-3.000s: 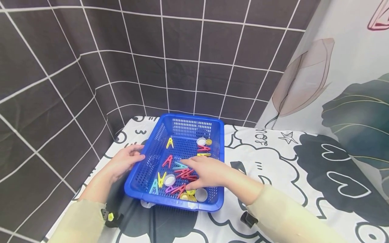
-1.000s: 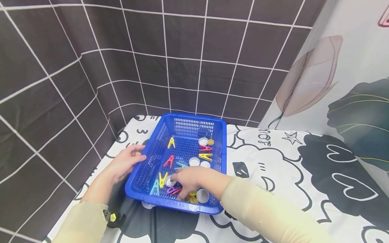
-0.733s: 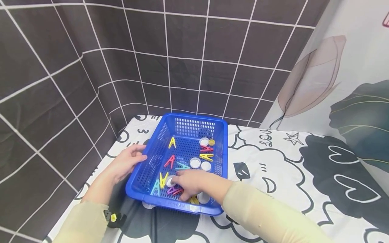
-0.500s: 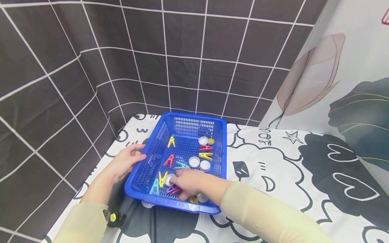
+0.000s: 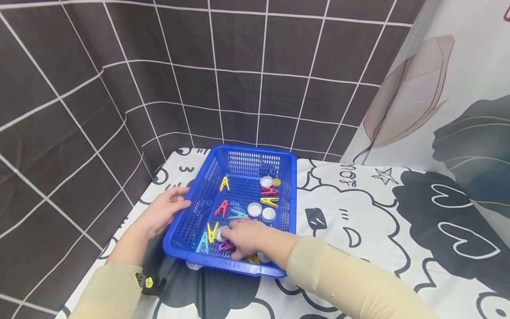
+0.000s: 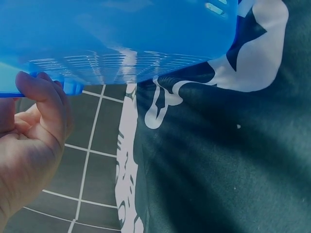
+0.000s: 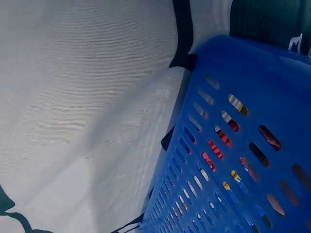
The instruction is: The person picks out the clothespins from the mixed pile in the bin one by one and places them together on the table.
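A blue plastic basket (image 5: 181, 253) stands on the patterned cloth, holding colourful clothespins and bottle caps. My left hand (image 5: 161, 212) grips its left rim; in the left wrist view, the curled fingers (image 6: 46, 104) meet the rim. Inside the basket's near half, my right hand (image 5: 249, 239) reaches down with bent fingers. Its fingertips are at a white cap (image 5: 221, 233) and close to a purple clothespin (image 5: 225, 246). Whether it pinches anything is hidden under the hand. A yellow clothespin (image 5: 212, 232) and a teal clothespin (image 5: 202, 242) lie just left of that cap.
Further back in the basket lie a yellow clothespin (image 5: 225, 183), a red clothespin (image 5: 221, 207) and white caps (image 5: 254, 209). The dark tiled-print backdrop (image 5: 239, 88) rises behind it. Black-and-white cloth (image 5: 342, 212) spreads to the right.
Since three seconds ago my right hand has shifted left and nearer inside the basket, uncovering two white caps. During the last second it stays almost still. My left hand keeps its place on the rim.
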### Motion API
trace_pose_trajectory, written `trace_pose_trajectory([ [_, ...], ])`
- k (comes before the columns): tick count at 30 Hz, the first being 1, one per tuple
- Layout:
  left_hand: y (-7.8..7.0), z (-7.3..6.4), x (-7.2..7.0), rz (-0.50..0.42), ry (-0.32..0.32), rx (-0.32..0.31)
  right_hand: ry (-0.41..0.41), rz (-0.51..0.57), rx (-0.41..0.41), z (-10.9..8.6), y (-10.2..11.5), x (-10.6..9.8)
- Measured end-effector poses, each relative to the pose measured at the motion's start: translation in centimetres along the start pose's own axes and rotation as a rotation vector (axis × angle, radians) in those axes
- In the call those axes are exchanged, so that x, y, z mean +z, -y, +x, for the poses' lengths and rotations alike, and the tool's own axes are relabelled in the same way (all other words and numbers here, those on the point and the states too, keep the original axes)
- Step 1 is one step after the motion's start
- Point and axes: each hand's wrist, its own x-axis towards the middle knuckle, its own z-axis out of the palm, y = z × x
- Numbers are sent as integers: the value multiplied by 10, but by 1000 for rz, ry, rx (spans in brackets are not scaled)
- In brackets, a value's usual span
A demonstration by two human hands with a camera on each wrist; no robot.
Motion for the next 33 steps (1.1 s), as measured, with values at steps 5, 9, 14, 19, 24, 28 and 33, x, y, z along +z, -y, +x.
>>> trace_pose_trajectory([
  [5,0,0,0,13,-5,-1,-5,-2,-2,1,0,2],
  [9,1,0,1,17,-7,0,-10,-14,14,2,0,2],
  [14,0,0,1,34,-15,0,-6,-26,51,2,1,2],
  [19,-1,0,1,50,-22,3,-7,-9,22,2,0,1],
  [24,-2,1,1,49,-21,-4,3,7,-2,1,-2,1],
  [28,-2,0,1,63,-27,-5,-1,5,-23,1,-2,1],
  [33,-1,0,2,83,-33,1,-8,5,-46,1,-2,0],
])
